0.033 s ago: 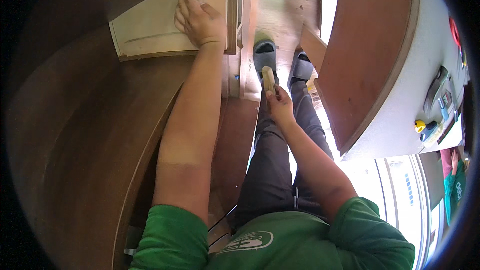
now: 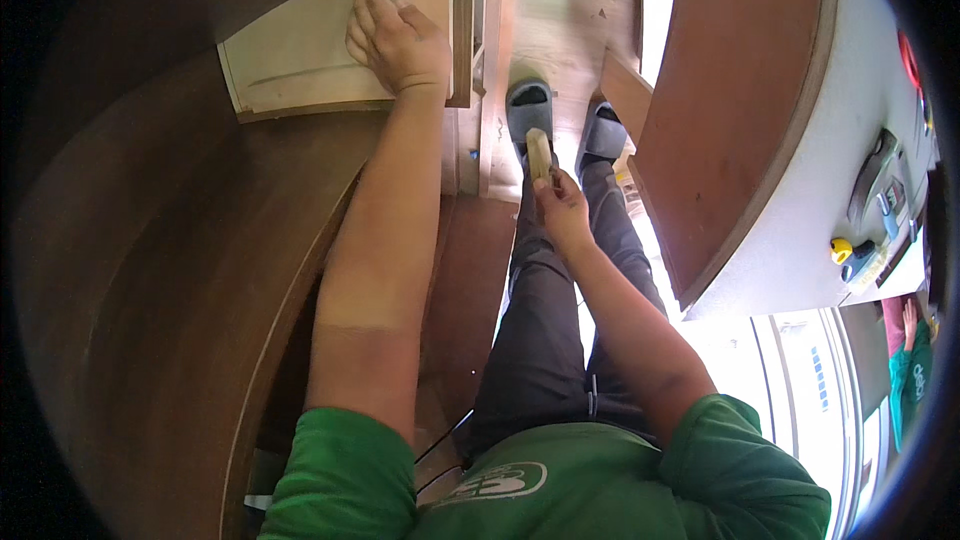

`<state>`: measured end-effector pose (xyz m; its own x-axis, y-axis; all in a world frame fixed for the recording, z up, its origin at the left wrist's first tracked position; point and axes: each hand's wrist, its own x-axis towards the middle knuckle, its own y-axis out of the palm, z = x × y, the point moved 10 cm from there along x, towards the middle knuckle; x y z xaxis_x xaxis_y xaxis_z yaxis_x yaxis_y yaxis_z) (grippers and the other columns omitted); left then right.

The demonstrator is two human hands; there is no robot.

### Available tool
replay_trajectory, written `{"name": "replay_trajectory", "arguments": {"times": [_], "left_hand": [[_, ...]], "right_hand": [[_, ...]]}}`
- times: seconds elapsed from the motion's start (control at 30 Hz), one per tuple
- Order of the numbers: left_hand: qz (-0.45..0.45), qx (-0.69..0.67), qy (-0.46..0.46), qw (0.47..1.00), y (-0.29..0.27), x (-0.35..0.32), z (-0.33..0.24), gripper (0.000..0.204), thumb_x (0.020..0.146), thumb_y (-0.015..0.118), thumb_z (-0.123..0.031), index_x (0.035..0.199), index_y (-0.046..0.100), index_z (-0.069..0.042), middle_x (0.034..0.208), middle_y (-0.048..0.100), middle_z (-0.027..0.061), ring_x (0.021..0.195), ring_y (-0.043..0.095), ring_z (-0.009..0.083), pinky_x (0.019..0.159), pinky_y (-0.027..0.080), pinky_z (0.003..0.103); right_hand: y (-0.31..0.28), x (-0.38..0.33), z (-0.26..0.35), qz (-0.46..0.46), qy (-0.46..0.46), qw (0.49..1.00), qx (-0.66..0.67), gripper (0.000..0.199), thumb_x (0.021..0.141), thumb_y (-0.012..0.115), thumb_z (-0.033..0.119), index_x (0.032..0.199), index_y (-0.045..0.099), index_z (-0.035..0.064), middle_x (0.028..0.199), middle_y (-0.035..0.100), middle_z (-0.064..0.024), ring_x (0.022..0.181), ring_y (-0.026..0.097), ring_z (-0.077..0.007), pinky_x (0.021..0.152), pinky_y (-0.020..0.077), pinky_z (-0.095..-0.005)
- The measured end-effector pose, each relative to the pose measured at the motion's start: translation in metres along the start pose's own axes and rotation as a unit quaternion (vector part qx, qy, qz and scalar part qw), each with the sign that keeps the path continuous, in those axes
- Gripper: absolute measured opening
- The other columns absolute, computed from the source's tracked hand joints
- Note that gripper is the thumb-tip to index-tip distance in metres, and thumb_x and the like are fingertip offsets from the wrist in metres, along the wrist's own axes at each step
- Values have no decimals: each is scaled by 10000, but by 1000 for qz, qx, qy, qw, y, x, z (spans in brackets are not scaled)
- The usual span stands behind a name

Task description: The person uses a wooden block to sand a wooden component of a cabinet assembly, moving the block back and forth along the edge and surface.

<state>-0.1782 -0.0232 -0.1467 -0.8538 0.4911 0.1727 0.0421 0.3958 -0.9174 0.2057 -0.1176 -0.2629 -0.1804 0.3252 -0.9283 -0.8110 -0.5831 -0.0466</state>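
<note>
Green sleeves (image 2: 345,465) are seen nearest. The left hand (image 2: 402,48), unclenched, fingers close together, is held over the pale panel (image 2: 290,58) toward its right edge; contact cannot be told. Lower, a pale elongated block (image 2: 540,154), apparently wooden, is pinched by the right hand (image 2: 566,208) above the slippers (image 2: 524,120). Almost nothing has shifted since the preceding frame; a steady hold is suggested.

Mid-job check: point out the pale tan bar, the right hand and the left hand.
Pale tan bar (image 2: 539,152): head view, middle of its exposed length.
Right hand (image 2: 565,210): head view, middle of the hand.
Left hand (image 2: 405,50): head view, back of the hand.
</note>
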Motion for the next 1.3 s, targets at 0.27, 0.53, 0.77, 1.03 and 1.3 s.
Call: {"name": "replay_trajectory", "arguments": {"times": [0.27, 0.53, 0.77, 1.03, 1.3], "left_hand": [[82, -7, 113, 990, -28, -78, -29, 693, 793, 744, -292, 1403, 521, -51, 1493, 463, 229, 1408, 383, 417, 1178, 210, 566], [144, -4, 119, 982, -26, -99, -16, 771, 762, 753, -268, 1449, 485, -46, 1565, 367, 251, 1449, 317, 459, 1196, 209, 586], [138, -107, 90, 981, -36, -127, -5, 711, 780, 659, -107, 1456, 458, -17, 1564, 354, 276, 1433, 330, 488, 1196, 265, 553], [164, -256, -227, 925, -26, -208, 58, 481, 910, 579, -48, 1383, 532, 26, 1381, 588, 200, 1269, 553, 326, 1123, 388, 472], [189, -464, -423, 755, 2, -242, 74, 454, 979, 580, -206, 1360, 549, 39, 1291, 654, 161, 1213, 598, 248, 1056, 443, 392]], "right_hand": [[-15, -4, 62, -27, -72, 997, 0, 384, 995, 628, 228, 1285, 599, -23, 1041, 668, -114, 934, 597, -158, 846, 492, -309], [24, 15, 121, 7, -117, 984, 133, 289, 1044, 547, 242, 1105, 617, -32, 919, 631, -67, 851, 566, -153, 783, 477, -301], [52, 32, 167, 79, -138, 967, 201, 246, 1047, 556, 238, 1084, 647, 12, 888, 627, -45, 804, 540, -117, 721, 445, -282], [87, 40, 204, 126, -192, 959, 168, 316, 1022, 609, 242, 1217, 633, -5, 1038, 662, -34, 936, 597, -129, 867, 476, -304], [93, 47, 242, 86, -214, 962, 149, 367, 1009, 641, 269, 1219, 638, -32, 1107, 669, -54, 1040, 597, -164, 961, 470, -356]]}}
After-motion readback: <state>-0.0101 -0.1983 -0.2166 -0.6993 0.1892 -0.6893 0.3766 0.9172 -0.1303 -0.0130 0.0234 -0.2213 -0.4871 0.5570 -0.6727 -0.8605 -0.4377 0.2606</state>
